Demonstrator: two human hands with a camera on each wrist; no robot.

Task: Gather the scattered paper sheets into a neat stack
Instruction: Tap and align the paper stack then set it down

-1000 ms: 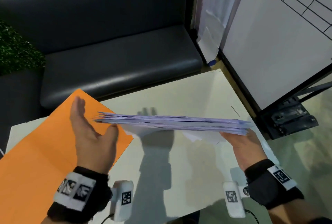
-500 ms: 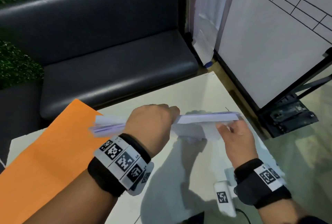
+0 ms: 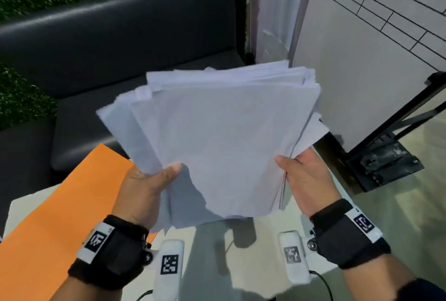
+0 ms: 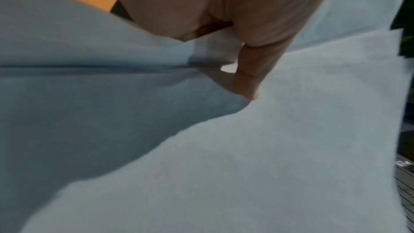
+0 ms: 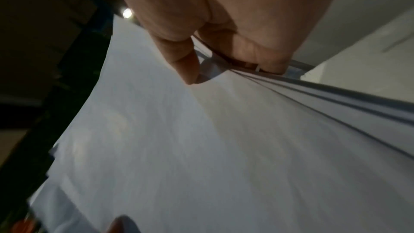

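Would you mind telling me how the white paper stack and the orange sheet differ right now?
The white paper stack is held up in the air, pinched by the left hand and the right hand; the orange sheet lies flat on the table, untouched. The stack is many sheets with uneven, fanned edges; the orange sheet looks like a single smooth piece. Both appear to be paper.

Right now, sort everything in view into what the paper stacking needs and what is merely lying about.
Needed for the job:
- uneven bundle of white paper sheets, held up, edges not aligned
- left hand, gripping its lower left edge
- right hand, gripping its lower right edge
- pale glossy table

Merely lying about:
- flat orange sheet on the table
- black padded bench
- white board on a black stand
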